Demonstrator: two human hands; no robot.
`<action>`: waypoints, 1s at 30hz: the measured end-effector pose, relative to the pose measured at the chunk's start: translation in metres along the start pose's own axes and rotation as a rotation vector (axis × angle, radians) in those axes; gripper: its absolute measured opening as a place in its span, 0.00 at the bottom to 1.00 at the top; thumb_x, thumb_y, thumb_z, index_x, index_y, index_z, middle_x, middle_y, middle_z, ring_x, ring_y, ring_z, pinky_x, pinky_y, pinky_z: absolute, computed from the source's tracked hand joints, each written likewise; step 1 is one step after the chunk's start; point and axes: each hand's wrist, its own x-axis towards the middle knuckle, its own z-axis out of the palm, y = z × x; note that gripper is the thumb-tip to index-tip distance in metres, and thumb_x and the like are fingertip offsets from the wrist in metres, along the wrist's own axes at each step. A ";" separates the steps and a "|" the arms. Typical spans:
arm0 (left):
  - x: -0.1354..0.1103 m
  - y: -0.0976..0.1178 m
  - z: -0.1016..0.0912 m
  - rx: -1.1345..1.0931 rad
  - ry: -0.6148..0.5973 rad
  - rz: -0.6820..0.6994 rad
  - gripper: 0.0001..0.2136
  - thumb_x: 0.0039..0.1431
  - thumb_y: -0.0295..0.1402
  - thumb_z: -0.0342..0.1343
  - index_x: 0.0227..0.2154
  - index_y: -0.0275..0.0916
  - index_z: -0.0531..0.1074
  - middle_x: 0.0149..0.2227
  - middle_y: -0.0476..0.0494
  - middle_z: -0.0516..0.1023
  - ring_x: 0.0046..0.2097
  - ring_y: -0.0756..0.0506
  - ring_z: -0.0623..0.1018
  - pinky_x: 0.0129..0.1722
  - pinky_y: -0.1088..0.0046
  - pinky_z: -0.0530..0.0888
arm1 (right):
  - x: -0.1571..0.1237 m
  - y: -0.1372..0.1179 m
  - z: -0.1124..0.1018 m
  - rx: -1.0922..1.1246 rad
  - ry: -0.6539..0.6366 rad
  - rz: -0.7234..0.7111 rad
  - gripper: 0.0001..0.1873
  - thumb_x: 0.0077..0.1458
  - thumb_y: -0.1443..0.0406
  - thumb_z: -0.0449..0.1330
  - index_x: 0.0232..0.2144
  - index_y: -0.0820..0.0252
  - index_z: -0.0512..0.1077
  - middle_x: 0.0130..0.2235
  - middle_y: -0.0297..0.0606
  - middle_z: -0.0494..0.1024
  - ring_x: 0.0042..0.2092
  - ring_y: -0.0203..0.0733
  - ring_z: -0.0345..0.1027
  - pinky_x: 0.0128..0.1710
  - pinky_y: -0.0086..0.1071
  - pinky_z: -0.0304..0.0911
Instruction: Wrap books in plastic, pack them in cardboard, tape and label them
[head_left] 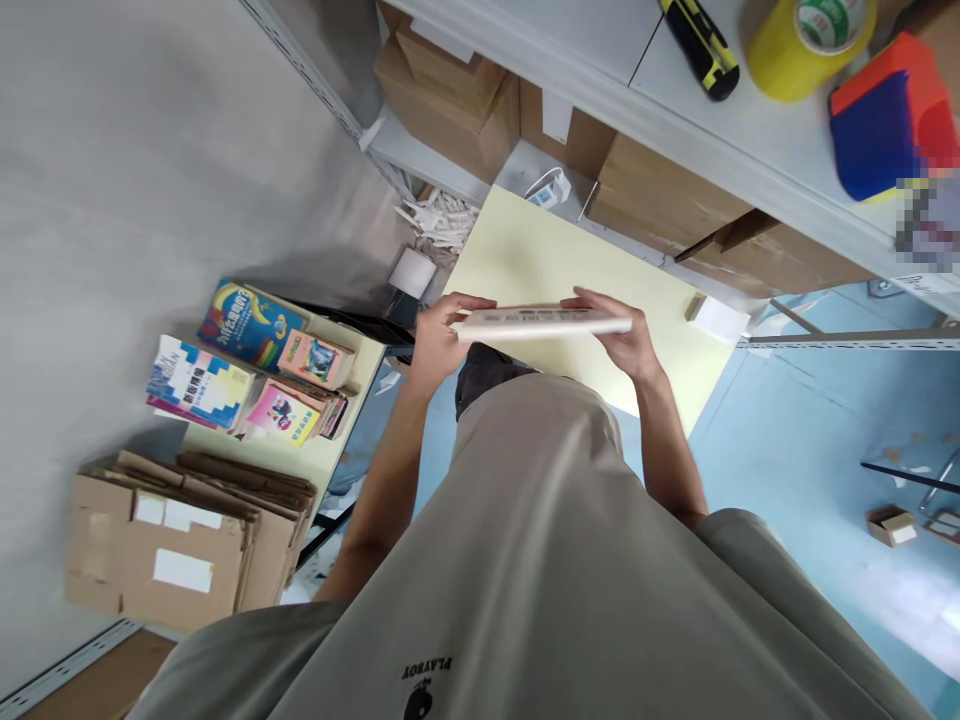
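Observation:
A pale book (536,322) is held level in front of my waist, seen nearly edge-on with dark print along it. My left hand (441,338) is closed on its left end, the thumb side towards the near edge. On the opposite end, my right hand (624,335) grips the book, its fingers reaching over the far edge. Beneath the book lies a pale yellow tabletop (570,250). The cover's details cannot be made out at this angle.
Left, several stacks of books (251,325) sit on a side table near flattened cardboard boxes (187,540). A grey shelf (570,40) ahead carries a utility knife (701,48) and yellow tape (784,55). Cardboard boxes (660,195) stand below it. A small white box (718,318) lies at the tabletop's right.

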 end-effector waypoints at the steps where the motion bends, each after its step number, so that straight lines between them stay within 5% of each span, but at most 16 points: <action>1: 0.000 -0.002 0.001 -0.032 -0.009 -0.043 0.29 0.55 0.55 0.84 0.51 0.42 0.87 0.47 0.37 0.92 0.52 0.35 0.91 0.53 0.61 0.87 | 0.001 0.005 0.000 0.012 0.048 0.021 0.41 0.62 0.32 0.77 0.68 0.40 0.86 0.67 0.40 0.90 0.69 0.62 0.84 0.74 0.65 0.79; 3: -0.001 -0.007 0.003 -0.094 -0.015 -0.107 0.37 0.55 0.55 0.85 0.63 0.43 0.84 0.46 0.38 0.93 0.48 0.38 0.91 0.47 0.66 0.87 | 0.001 0.013 0.000 0.026 0.121 0.061 0.52 0.60 0.30 0.77 0.78 0.40 0.77 0.71 0.41 0.87 0.66 0.61 0.87 0.69 0.63 0.84; 5: 0.000 -0.010 0.004 -0.127 -0.013 -0.126 0.39 0.58 0.57 0.83 0.67 0.46 0.83 0.46 0.39 0.93 0.43 0.40 0.91 0.42 0.68 0.87 | 0.001 0.019 -0.001 0.029 0.143 0.094 0.52 0.62 0.30 0.76 0.79 0.38 0.74 0.71 0.40 0.87 0.62 0.58 0.89 0.65 0.60 0.87; 9: 0.005 -0.012 0.003 -0.088 -0.004 -0.129 0.31 0.66 0.63 0.75 0.58 0.42 0.89 0.42 0.40 0.93 0.40 0.39 0.92 0.36 0.67 0.87 | 0.000 0.024 -0.003 0.071 0.149 0.133 0.43 0.64 0.25 0.69 0.65 0.43 0.85 0.57 0.39 0.94 0.58 0.57 0.91 0.63 0.59 0.89; 13: 0.012 -0.007 0.002 -0.042 -0.053 -0.146 0.29 0.63 0.59 0.79 0.51 0.38 0.89 0.42 0.37 0.93 0.38 0.39 0.91 0.33 0.69 0.85 | 0.002 0.020 -0.001 0.132 0.127 0.118 0.43 0.52 0.26 0.79 0.53 0.48 0.87 0.45 0.38 0.95 0.53 0.57 0.93 0.61 0.55 0.90; 17: 0.015 -0.002 0.010 0.018 -0.005 -0.219 0.29 0.67 0.64 0.75 0.33 0.39 0.84 0.31 0.38 0.89 0.27 0.45 0.86 0.22 0.74 0.75 | 0.004 0.013 0.005 0.127 0.154 0.188 0.39 0.54 0.26 0.79 0.34 0.51 0.81 0.30 0.38 0.90 0.32 0.50 0.89 0.39 0.46 0.91; 20: 0.015 0.000 0.018 0.048 0.044 -0.263 0.32 0.69 0.65 0.73 0.27 0.40 0.79 0.27 0.38 0.87 0.25 0.45 0.86 0.20 0.75 0.72 | 0.002 0.011 0.009 0.100 0.163 0.234 0.40 0.54 0.25 0.78 0.29 0.52 0.78 0.25 0.37 0.86 0.23 0.44 0.80 0.28 0.40 0.84; 25: 0.013 0.004 0.021 0.046 0.052 -0.295 0.34 0.71 0.71 0.67 0.36 0.38 0.83 0.33 0.34 0.91 0.34 0.39 0.93 0.24 0.74 0.79 | -0.004 0.010 0.007 0.124 0.164 0.255 0.42 0.50 0.22 0.77 0.33 0.51 0.78 0.29 0.40 0.90 0.35 0.51 0.90 0.42 0.45 0.90; 30: 0.010 -0.006 0.010 -0.017 0.056 -0.315 0.43 0.74 0.77 0.54 0.49 0.36 0.89 0.41 0.30 0.94 0.47 0.31 0.95 0.35 0.65 0.89 | -0.009 0.017 0.000 0.131 0.135 0.209 0.43 0.62 0.22 0.68 0.47 0.50 0.87 0.47 0.44 0.95 0.56 0.60 0.92 0.57 0.54 0.90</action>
